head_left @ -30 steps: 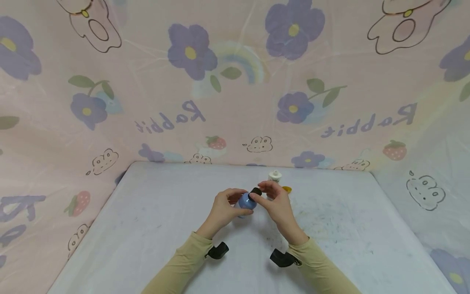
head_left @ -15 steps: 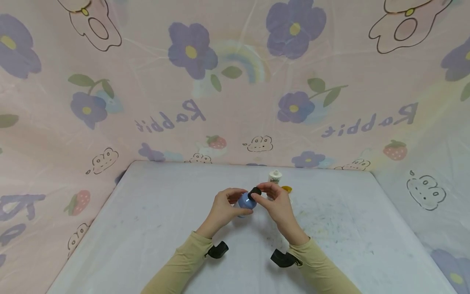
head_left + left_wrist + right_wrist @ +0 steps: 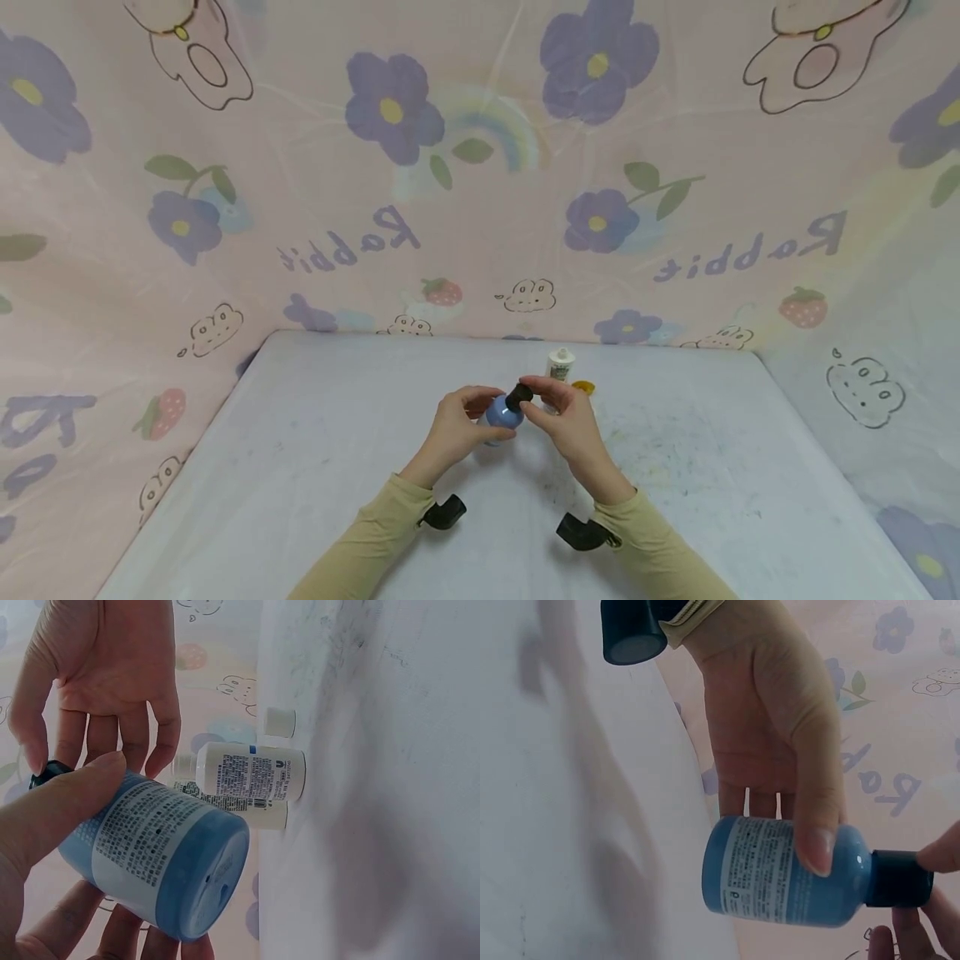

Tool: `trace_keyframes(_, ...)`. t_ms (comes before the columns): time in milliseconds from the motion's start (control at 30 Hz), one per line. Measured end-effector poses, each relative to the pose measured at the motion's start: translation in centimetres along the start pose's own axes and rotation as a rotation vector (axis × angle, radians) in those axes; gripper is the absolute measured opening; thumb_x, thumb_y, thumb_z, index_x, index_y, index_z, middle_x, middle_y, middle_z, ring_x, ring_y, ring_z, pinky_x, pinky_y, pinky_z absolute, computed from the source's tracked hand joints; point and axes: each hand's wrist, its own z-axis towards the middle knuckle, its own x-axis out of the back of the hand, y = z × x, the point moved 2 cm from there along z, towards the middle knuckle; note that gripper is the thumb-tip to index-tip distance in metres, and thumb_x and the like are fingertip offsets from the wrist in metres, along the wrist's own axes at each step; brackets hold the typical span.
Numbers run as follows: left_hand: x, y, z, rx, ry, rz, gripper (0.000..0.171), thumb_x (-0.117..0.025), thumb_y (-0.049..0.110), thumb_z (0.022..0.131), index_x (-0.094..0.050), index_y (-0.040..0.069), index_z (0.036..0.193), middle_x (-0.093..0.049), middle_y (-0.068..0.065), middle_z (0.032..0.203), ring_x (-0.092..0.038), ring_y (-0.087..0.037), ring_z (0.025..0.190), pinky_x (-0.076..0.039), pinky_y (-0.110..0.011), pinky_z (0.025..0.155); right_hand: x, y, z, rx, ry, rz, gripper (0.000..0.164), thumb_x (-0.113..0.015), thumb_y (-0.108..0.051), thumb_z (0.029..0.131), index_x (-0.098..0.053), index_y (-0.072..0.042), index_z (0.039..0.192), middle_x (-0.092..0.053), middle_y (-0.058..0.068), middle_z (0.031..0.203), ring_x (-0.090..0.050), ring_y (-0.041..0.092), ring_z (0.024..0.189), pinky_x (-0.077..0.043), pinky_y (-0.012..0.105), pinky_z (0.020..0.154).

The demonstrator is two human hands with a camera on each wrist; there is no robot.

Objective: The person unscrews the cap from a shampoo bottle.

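A blue bottle (image 3: 501, 412) with a white printed label and a black cap (image 3: 902, 879) is held tilted above the table. My left hand (image 3: 456, 427) grips the bottle's body, thumb on one side and fingers on the other. The thumb and fingers of my right hand (image 3: 568, 418) pinch the black cap, which is on the bottle's neck. In the left wrist view the bottle's base faces the camera, and the cap is partly hidden behind the left thumb.
Behind the right hand stands a white bottle (image 3: 560, 364), with a yellow round thing (image 3: 583, 387) beside it. The left wrist view shows another white bottle (image 3: 251, 772) and a small white cylinder (image 3: 280, 722). A patterned curtain (image 3: 480, 208) surrounds the white table (image 3: 337, 400).
The right thumb and fingers have shifted slightly on the cap, leaving more of it visible. The left hand and bottle have stayed nearly still.
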Motion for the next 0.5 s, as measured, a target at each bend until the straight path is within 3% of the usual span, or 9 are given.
trace_keyframes(267,-0.2,-0.1,-0.1,0.006,-0.008,0.010,0.056,-0.089,0.020,0.067,-0.067,0.012,0.118,-0.064,-0.001,0.110,-0.060,-0.017,0.100,-0.048,-0.037,0.090,0.1,0.1,-0.3,0.012,-0.022,0.021,0.037,-0.069,-0.004,0.087,-0.061,-0.001,0.123,-0.059,0.015,0.125,-0.046,0.028,0.123,-0.028,0.049,0.108)
trace_keyframes(367,-0.3,-0.2,0.0,0.002,-0.011,0.008,0.056,-0.089,0.020,0.067,-0.066,0.012,0.118,-0.064,-0.001,0.111,-0.060,-0.017,0.100,-0.048,-0.037,0.090,-0.1,-1.0,-0.6,-0.008,-0.001,0.005,0.038,-0.070,-0.004,0.086,-0.059,0.001,0.123,-0.058,0.018,0.124,-0.048,0.031,0.120,-0.029,0.050,0.106)
trace_keyframes(500,-0.5,-0.2,0.0,-0.001,-0.018,0.006,0.056,-0.089,0.019,0.068,-0.066,0.012,0.118,-0.063,-0.001,0.112,-0.060,-0.017,0.101,-0.048,-0.037,0.090,-0.1,-0.5,-0.5,-0.024,0.057,-0.006,0.038,-0.075,-0.010,0.084,-0.060,-0.001,0.117,-0.059,0.016,0.119,-0.051,0.028,0.112,-0.031,0.053,0.103)
